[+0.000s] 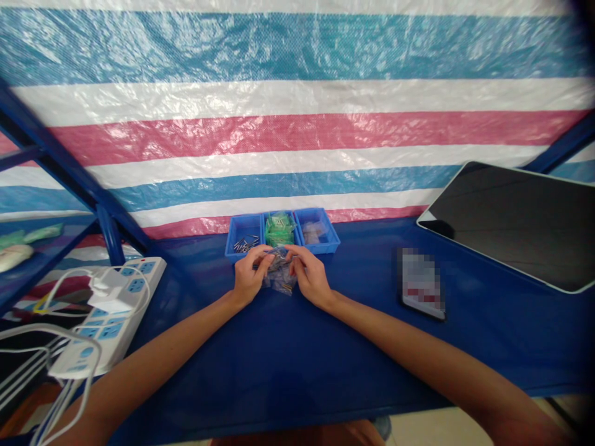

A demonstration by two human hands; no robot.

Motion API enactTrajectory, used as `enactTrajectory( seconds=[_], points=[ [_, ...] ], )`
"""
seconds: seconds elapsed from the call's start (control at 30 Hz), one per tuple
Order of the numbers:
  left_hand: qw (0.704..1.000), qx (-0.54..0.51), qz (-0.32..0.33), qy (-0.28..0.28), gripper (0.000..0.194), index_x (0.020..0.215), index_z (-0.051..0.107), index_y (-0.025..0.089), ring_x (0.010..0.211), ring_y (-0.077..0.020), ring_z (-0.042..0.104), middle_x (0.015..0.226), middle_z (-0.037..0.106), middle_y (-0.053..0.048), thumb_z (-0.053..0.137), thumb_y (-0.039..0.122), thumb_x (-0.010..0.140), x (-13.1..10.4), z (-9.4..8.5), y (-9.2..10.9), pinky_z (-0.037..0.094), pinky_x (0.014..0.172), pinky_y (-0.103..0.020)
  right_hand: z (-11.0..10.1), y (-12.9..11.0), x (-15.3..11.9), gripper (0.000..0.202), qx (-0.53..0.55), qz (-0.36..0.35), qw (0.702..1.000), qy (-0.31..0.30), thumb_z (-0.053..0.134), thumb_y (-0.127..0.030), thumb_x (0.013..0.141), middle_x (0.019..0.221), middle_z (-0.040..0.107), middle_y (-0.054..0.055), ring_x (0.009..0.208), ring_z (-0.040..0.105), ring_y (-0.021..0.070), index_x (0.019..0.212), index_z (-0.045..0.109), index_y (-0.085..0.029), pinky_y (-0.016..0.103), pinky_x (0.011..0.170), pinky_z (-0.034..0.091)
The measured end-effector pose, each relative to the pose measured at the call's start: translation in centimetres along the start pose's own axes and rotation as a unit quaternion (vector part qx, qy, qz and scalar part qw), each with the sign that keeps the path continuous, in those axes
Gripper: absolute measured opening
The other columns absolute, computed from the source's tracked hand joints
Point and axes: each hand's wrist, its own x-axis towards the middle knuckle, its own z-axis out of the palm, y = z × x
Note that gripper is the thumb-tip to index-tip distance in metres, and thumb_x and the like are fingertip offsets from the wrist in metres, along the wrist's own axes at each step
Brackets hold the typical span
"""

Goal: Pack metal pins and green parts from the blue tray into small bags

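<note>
Between my two hands is a small clear plastic bag (281, 282) with small metal pieces in it. My left hand (251, 272) pinches its left top edge, and my right hand (310, 275) grips the opposite side. Just behind them stand three joined blue bins. Dark metal pins or screws lie loose in the left bin (245, 224). Green plastic packets (279, 230) fill the middle one. Clear plastic bags (313, 233) lie in the right bin. Exactly what the held bag contains is too small to make out.
A white power strip (132, 291) with a plugged-in charger (111, 291) and loose cables is at the left. To the right lie a phone-like device (422, 285), blurred out, and a large dark screen (515, 223). Blue frame bars (109, 232) and a striped tarp (297, 133) bound the blue table (288, 365).
</note>
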Motion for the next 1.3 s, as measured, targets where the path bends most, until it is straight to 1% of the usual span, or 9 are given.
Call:
enactTrajectory(
  seconds=[0.13,0.2,0.43,0.57,0.8,1.0,1.07,1.17,1.3],
  points=[
    [1.0,-0.003,-0.004,0.0,0.024,0.108,0.055,0.017,0.041,-0.0044,0.048,0.058,0.054,0.007,0.057,0.03,0.087,-0.1,0.0,0.0,0.042,0.049,-0.016,-0.1,-0.2,0.0,0.027,-0.046,-0.054,0.997,-0.031,0.042,-0.023,0.093,0.106,0.059,0.008,0.078,0.06,0.0151,0.115,0.059,-0.024,0.032,0.078,0.051],
    [1.0,-0.005,-0.003,-0.002,0.024,0.108,0.055,0.017,0.041,-0.0048,0.048,0.055,0.052,0.008,0.055,0.03,0.088,-0.1,0.0,0.0,0.042,0.049,-0.016,-0.2,-0.4,0.1,0.022,-0.054,-0.052,0.997,-0.028,0.048,-0.025,0.091,0.106,0.059,0.008,0.083,0.06,0.0163,0.109,0.062,-0.023,0.03,0.075,0.052],
    [0.999,0.001,0.013,-0.035,0.023,0.095,0.062,0.016,0.046,-0.0072,0.048,0.054,0.052,0.005,0.045,0.032,0.093,0.0,-0.5,0.3,0.042,0.053,-0.019,-0.2,-0.6,0.4,0.017,-0.054,-0.026,0.998,-0.007,0.052,-0.031,0.09,0.085,0.064,0.004,0.073,0.059,0.0151,0.09,0.065,-0.02,0.028,0.069,0.049],
    [0.998,0.027,0.044,-0.044,0.023,0.094,0.063,0.016,0.06,-0.0103,0.055,0.071,0.06,-0.001,0.048,0.033,0.091,0.2,-0.8,0.6,0.046,0.062,-0.023,-0.1,-0.5,0.4,0.021,-0.055,0.011,0.998,0.01,0.05,-0.034,0.091,0.078,0.065,0.003,0.067,0.059,0.0147,0.086,0.064,-0.019,0.027,0.067,0.048],
    [0.993,0.076,0.083,-0.021,0.017,0.091,0.065,0.016,0.069,-0.01,0.056,0.092,0.06,-0.005,0.06,0.03,0.084,0.6,-0.5,1.2,0.048,0.062,-0.022,0.1,-0.1,0.3,0.021,-0.032,0.038,0.998,0.032,0.05,-0.034,0.091,0.077,0.067,0.003,0.067,0.062,0.0154,0.089,0.064,-0.02,0.026,0.065,0.049],
    [0.996,0.06,0.053,-0.033,0.016,0.096,0.064,0.017,0.06,-0.009,0.059,0.078,0.067,-0.002,0.059,0.028,0.085,0.3,-0.1,0.6,0.049,0.06,-0.02,0.2,0.2,0.0,0.024,-0.012,0.052,0.998,0.044,0.051,-0.031,0.09,0.065,0.061,-0.002,0.055,0.058,0.0129,0.112,0.055,-0.021,0.025,0.061,0.049],
    [0.998,0.044,0.043,-0.028,0.02,0.102,0.062,0.017,0.055,-0.0077,0.059,0.076,0.067,-0.001,0.059,0.028,0.085,0.1,-0.1,0.4,0.048,0.058,-0.019,0.2,0.2,-0.1,0.022,-0.01,0.044,0.998,0.036,0.048,-0.029,0.092,0.065,0.059,-0.002,0.053,0.056,0.0123,0.11,0.057,-0.021,0.025,0.059,0.048],
    [0.999,0.022,0.03,-0.015,0.023,0.108,0.059,0.017,0.05,-0.0061,0.057,0.077,0.066,0.0,0.056,0.027,0.087,0.0,0.0,0.1,0.048,0.056,-0.018,-0.1,0.2,-0.1,0.025,-0.024,0.016,1.0,0.011,0.042,-0.027,0.094,0.07,0.061,0.001,0.057,0.057,0.0128,0.106,0.063,-0.021,0.026,0.063,0.049],
    [0.999,0.014,0.033,-0.014,0.019,0.103,0.06,0.016,0.053,-0.0059,0.056,0.081,0.065,-0.002,0.053,0.027,0.089,-0.1,-0.1,0.1,0.049,0.058,-0.018,-0.4,0.2,0.0,0.035,-0.031,-0.018,0.999,-0.011,0.037,-0.02,0.093,0.075,0.065,0.002,0.07,0.061,0.0152,0.12,0.06,-0.022,0.03,0.074,0.051]
  ],
)
